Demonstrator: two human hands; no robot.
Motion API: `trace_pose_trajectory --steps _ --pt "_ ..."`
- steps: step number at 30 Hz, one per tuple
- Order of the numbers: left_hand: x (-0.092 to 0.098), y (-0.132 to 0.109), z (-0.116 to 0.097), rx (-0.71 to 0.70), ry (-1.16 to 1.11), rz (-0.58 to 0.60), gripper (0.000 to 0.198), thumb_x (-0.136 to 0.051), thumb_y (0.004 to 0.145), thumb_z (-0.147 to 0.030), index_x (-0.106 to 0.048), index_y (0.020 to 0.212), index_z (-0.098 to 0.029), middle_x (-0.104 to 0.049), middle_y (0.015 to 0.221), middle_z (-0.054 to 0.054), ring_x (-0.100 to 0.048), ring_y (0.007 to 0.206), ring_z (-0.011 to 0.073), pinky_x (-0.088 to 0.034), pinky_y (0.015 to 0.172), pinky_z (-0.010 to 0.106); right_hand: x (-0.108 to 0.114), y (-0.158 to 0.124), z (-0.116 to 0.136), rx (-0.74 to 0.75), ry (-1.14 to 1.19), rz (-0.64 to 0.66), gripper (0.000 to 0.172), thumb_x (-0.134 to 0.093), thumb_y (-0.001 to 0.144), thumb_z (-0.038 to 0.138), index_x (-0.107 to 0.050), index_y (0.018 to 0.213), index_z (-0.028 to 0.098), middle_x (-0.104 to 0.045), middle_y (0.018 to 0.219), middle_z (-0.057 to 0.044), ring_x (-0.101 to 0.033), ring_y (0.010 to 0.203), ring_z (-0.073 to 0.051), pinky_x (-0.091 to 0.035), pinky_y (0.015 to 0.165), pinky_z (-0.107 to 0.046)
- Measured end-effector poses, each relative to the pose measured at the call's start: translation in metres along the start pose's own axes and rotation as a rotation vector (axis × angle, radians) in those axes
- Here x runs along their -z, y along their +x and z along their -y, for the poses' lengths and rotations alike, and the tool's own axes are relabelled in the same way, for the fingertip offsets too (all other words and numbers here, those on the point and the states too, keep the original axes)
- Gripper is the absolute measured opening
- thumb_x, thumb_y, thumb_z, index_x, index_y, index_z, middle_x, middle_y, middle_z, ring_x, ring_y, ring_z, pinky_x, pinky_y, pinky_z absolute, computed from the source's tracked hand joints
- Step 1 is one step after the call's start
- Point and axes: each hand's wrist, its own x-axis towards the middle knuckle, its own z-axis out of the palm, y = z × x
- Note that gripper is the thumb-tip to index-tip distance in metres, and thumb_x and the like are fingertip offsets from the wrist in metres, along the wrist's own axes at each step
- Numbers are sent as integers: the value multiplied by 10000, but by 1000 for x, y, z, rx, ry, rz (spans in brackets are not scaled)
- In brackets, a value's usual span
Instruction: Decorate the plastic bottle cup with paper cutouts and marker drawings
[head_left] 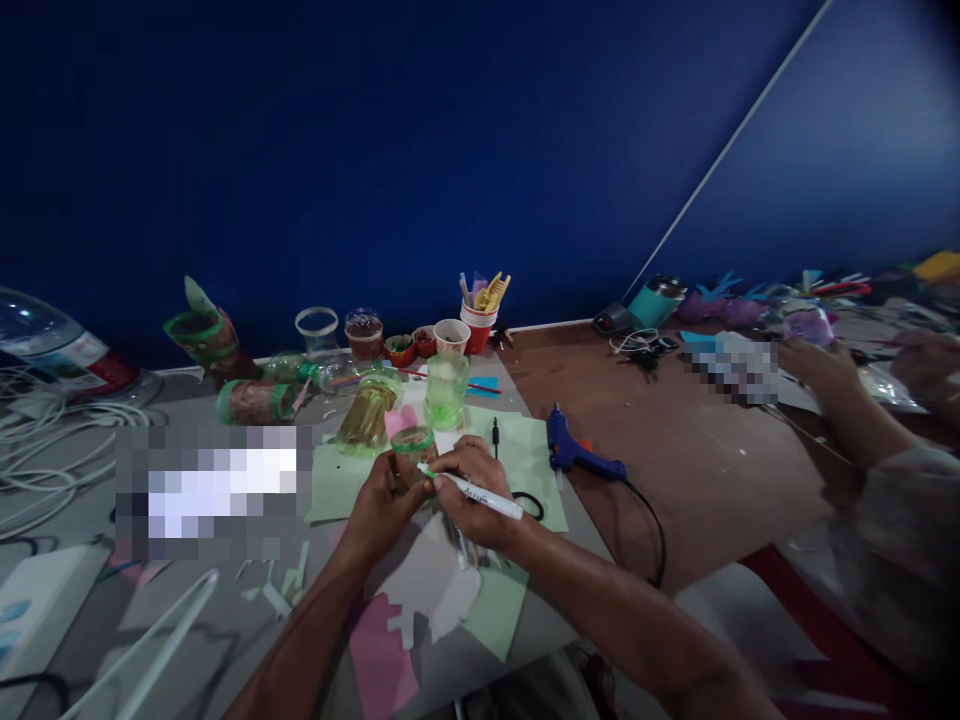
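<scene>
My left hand (pixel 386 505) is wrapped round the side of a small clear jar (pixel 414 447) with a green rim and brownish sides. In my right hand (pixel 472 490) is a white acrylic marker (pixel 487 497), its green tip pointing left at the jar's side. Whether the tip touches the jar is too small to tell. Behind the jar stand a cup with green liquid (pixel 447 390) and a tilted clear cup with brown sides (pixel 367 412). Green paper (pixel 517 450) and cut white paper (pixel 420 570) lie beneath and around my hands.
A blue glue gun (pixel 581 450) with a black cord lies to the right. Red paper cups (pixel 478 328) with plastic cutlery stand at the back. Cables (pixel 45 430) and a large bottle (pixel 67 350) are at left. Another person's hand (pixel 821 365) is at far right.
</scene>
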Motion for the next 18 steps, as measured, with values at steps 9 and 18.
trace_pose_trajectory --steps 9,18 --pt "2 1 1 37 -71 -18 286 -627 683 -417 -524 819 -188 -552 695 -27 -518 641 155 -398 577 262 5 -1 -4 -223 107 -209 157 -535 808 266 -589 942 204 -623 865 -43 -584 735 -165 -479 662 -287" --pt "4 2 -2 39 -83 -8 305 -598 701 -429 -545 865 -177 -559 749 -14 -486 675 157 -391 620 274 9 4 -2 -240 118 -100 115 -522 767 243 -628 783 200 -635 737 -38 -598 748 -188 -475 661 -300"
